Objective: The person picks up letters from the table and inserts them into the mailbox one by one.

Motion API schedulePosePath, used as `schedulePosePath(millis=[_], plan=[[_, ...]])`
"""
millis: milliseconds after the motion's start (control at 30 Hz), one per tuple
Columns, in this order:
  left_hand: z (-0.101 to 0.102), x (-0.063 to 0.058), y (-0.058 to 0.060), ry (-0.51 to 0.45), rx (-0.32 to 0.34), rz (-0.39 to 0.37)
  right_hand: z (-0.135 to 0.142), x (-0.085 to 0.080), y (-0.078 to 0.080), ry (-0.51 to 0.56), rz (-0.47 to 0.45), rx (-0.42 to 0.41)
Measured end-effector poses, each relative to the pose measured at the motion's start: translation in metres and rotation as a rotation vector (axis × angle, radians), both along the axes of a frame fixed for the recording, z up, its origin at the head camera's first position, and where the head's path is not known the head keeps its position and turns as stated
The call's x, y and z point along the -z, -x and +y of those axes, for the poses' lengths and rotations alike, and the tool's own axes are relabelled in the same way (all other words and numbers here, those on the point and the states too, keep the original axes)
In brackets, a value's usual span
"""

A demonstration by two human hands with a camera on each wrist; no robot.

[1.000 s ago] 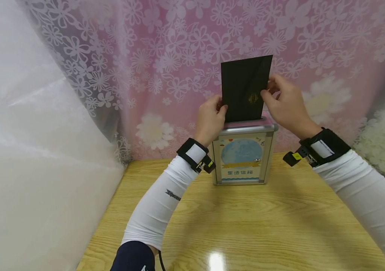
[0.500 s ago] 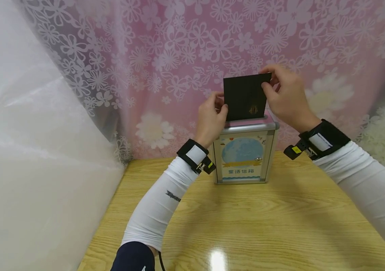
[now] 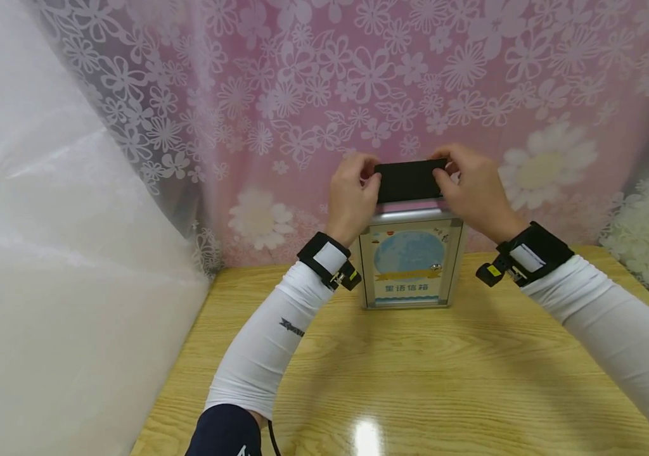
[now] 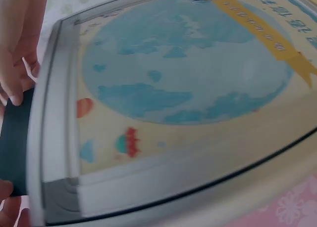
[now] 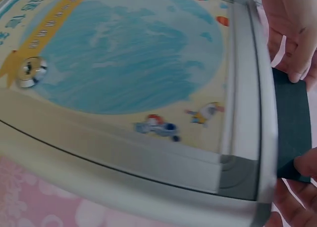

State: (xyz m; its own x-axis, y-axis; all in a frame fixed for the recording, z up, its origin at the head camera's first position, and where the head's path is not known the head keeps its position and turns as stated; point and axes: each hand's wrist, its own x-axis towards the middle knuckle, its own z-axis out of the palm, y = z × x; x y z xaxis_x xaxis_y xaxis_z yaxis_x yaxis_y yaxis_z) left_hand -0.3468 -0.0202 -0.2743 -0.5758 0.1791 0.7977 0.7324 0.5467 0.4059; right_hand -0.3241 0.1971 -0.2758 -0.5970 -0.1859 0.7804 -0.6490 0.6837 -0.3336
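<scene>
A black envelope (image 3: 410,180) stands partly inside the top slot of a silver-framed mailbox (image 3: 407,266), with a short strip showing above the pink top. My left hand (image 3: 353,196) pinches its left edge between thumb and fingers. At the upper right corner, my right hand (image 3: 475,190) pinches it the same way. In the left wrist view the envelope (image 4: 16,143) juts past the mailbox's metal rim (image 4: 52,118), with fingertips at both ends. The right wrist view also shows the envelope (image 5: 293,123) between the two hands. The part inside the mailbox is hidden.
The mailbox stands on a wood-grain table (image 3: 404,367), near its back edge. A pink floral curtain (image 3: 313,95) hangs behind it, and a pale sheet (image 3: 62,253) hangs on the left. A round keyhole lock (image 5: 31,71) sits on the mailbox front.
The envelope has slid down into the slot, from mostly exposed to a short strip. My right hand has gone up to its top corner, then down with it; my left hand has barely moved.
</scene>
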Motion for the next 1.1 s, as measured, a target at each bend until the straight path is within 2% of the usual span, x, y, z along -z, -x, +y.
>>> schedulePosePath(millis=[300,467,600,900,1100], plan=[[-0.007,0.019,0.0,0.143,-0.086,-0.11,-0.001,0.015,-0.002,-0.072,-0.105,0.026],[-0.01,0.027,0.0,0.214,-0.099,-0.086,-0.001,0.02,-0.003,-0.082,-0.108,0.013],[-0.009,0.029,-0.001,0.248,-0.109,-0.074,-0.002,0.023,-0.003,-0.082,-0.096,0.019],[-0.008,0.031,-0.001,0.277,-0.122,-0.098,0.0,0.026,-0.002,-0.084,-0.112,0.034],[-0.012,0.032,0.0,0.232,-0.097,-0.081,0.004,0.024,-0.005,-0.068,-0.114,0.049]])
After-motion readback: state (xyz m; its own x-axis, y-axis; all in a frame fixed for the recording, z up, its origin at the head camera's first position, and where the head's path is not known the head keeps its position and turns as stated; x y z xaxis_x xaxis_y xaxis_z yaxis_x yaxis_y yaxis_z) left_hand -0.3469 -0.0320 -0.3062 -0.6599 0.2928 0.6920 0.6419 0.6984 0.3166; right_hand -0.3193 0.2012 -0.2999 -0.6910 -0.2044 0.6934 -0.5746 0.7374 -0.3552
